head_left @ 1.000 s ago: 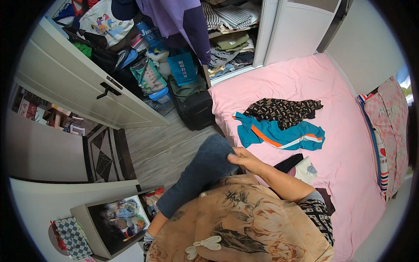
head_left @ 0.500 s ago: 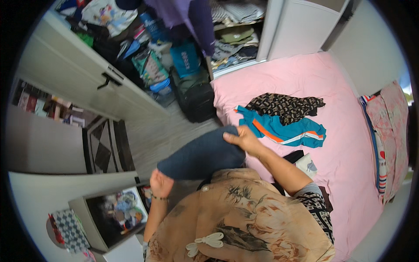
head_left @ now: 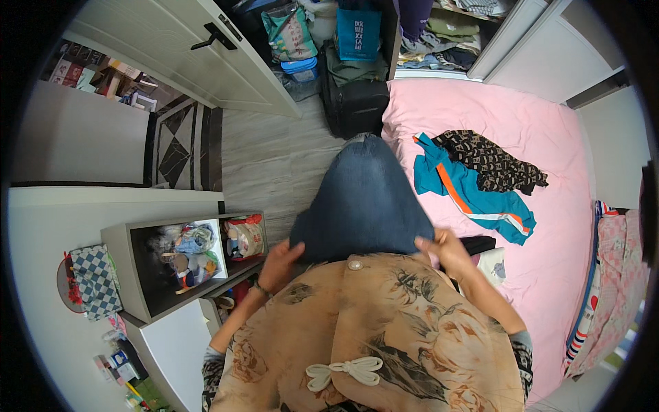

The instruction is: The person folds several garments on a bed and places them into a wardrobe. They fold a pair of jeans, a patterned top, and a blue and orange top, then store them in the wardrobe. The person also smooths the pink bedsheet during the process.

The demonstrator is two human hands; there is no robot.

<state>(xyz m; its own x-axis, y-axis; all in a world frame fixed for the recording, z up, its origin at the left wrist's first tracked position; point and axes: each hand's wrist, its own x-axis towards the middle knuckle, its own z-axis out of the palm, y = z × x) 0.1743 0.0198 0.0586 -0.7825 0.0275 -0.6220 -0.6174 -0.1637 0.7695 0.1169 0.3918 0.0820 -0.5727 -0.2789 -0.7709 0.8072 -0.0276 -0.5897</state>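
A blue denim garment [head_left: 364, 199] hangs spread out in front of my body, wide at the near side and narrowing toward the floor; I cannot tell its exact kind. My left hand [head_left: 278, 264] pinches its near left corner, thumb on top. At the near right corner my right hand [head_left: 446, 248], slightly blurred, grips the denim in the same way. On the bed to the right lie a teal garment [head_left: 473, 196] with orange and white stripes and a black-and-tan patterned garment [head_left: 491, 161]. Beside my right hand are a folded white cloth [head_left: 491, 266] and a black one [head_left: 478, 244].
A pink-sheeted bed [head_left: 549, 275] fills the right side. Ahead stand a black suitcase [head_left: 353, 106] and a teal bag [head_left: 358, 34]. An open door [head_left: 185, 48] is at the far left. A grey cabinet [head_left: 134, 275] with clutter stands near my left arm.
The denim went from stretched slantwise between my hands to hanging spread before me. My right hand moved nearer and rightward; my left hand shifted slightly right. The view turned.
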